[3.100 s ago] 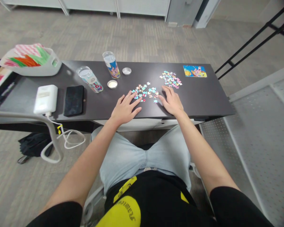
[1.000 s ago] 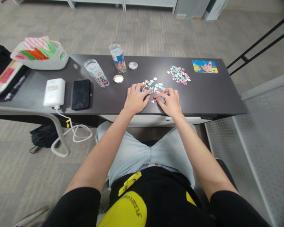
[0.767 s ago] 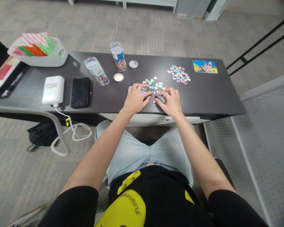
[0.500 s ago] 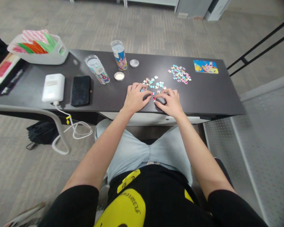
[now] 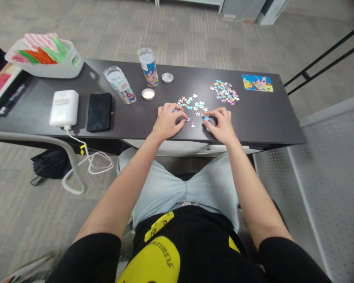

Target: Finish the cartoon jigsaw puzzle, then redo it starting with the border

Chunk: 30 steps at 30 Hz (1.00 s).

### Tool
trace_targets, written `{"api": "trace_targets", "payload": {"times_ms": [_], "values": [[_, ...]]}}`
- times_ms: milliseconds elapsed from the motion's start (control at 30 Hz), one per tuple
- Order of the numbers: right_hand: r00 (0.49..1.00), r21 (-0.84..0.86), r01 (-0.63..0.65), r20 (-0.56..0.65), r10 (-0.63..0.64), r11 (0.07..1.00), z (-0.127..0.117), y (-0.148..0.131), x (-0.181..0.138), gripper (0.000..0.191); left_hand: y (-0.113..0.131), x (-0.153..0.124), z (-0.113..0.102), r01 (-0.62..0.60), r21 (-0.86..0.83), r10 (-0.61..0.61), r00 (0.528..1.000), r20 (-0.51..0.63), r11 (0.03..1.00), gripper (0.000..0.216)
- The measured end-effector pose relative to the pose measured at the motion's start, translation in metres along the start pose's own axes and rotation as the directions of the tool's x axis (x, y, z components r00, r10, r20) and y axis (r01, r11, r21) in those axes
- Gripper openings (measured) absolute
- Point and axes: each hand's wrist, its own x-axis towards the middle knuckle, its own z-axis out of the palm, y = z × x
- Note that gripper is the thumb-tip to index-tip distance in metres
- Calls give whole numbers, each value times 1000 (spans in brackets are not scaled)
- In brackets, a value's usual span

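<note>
My left hand [image 5: 168, 120] rests on the dark table, its thumb and forefinger pinched at a small puzzle piece [image 5: 188, 119]. A red and white puzzle piece [image 5: 192, 124] lies on the tabletop between my hands. To the right, my right hand [image 5: 220, 124] has thumb and forefinger closed round a blue puzzle piece [image 5: 206, 118]. Just beyond my fingertips spreads a loose group of puzzle pieces [image 5: 189, 103], partly hidden by my left hand. A denser pile of puzzle pieces [image 5: 225, 92] sits farther right.
A colourful picture card [image 5: 257, 83] lies at the far right. Two clear printed cylinders [image 5: 120, 85] stand left of the pieces, beside two round lids [image 5: 148, 94]. Farther left are a black flat case [image 5: 99, 112], a white power bank [image 5: 64, 108] with cable, and a white basket [image 5: 56, 70].
My right hand has shifted right, away from the red and white piece, and now closes on a blue piece. My left hand stays almost in place.
</note>
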Motion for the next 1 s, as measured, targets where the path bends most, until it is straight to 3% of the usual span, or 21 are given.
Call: {"api": "trace_targets", "payload": {"times_ms": [100,267,433,1000], "values": [[1000,-33,-3,4,3,999,3,-4,-1,32,1,0,-1,52,9,-52,999,-8,999,25],[1000,-83,11,9,-11,996,6,-6,-2,30,3,2,1,93,21,-93,996,1,995,16],[999,-86,-11,-42,7,996,11,-4,0,29,14,10,6,168,42,-164,983,-80,985,17],[998,-54,-16,-55,13,998,7,-8,-2,25,15,11,5,180,27,-179,983,-44,983,17]]}}
